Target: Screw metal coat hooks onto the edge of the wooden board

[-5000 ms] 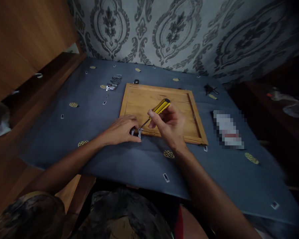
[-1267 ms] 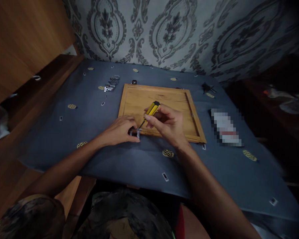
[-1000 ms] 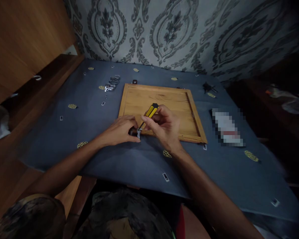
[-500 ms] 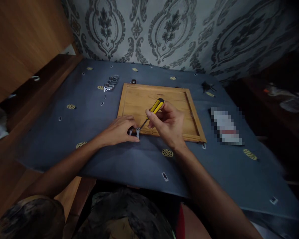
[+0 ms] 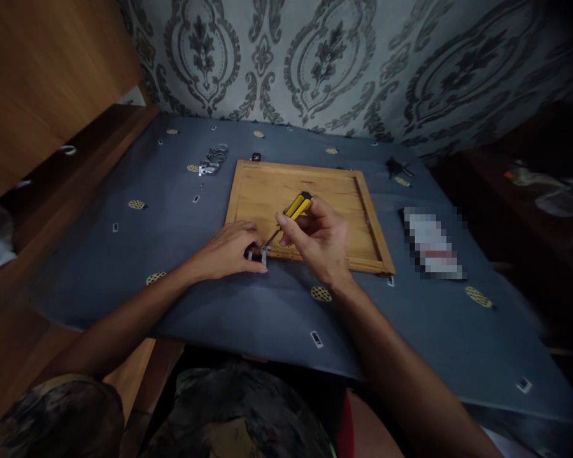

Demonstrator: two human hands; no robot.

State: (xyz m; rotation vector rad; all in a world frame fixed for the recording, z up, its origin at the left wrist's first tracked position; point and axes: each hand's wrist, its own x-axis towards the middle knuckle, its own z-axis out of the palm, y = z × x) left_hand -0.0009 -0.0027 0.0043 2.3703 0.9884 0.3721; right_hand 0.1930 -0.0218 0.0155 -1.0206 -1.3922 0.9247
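Two bare hands and a screwdriver at the corner of a wooden panel

We see a blue-grey tablecloth printed with yellow ovals (image 5: 277, 312) spread under both our hands. On it, the flat, rectangular, framed wooden panel (image 5: 262, 191) lies beneath our right hand (image 5: 322, 235), its near left corner at our left hand (image 5: 232, 250). To the right of our right hand is a blurred, pale packet (image 5: 432, 245). Our right hand holds a yellow-and-black-handled screwdriver (image 5: 298, 205), tilted, its tip at a silver metal fitting (image 5: 265, 253) on the panel's near edge. Our left hand curls around that fitting, thumb nearest us. Beyond our left hand lie shiny metal pieces (image 5: 212, 162); beyond our right hand and farther right, a dark, spiky-shaped object (image 5: 398, 168).
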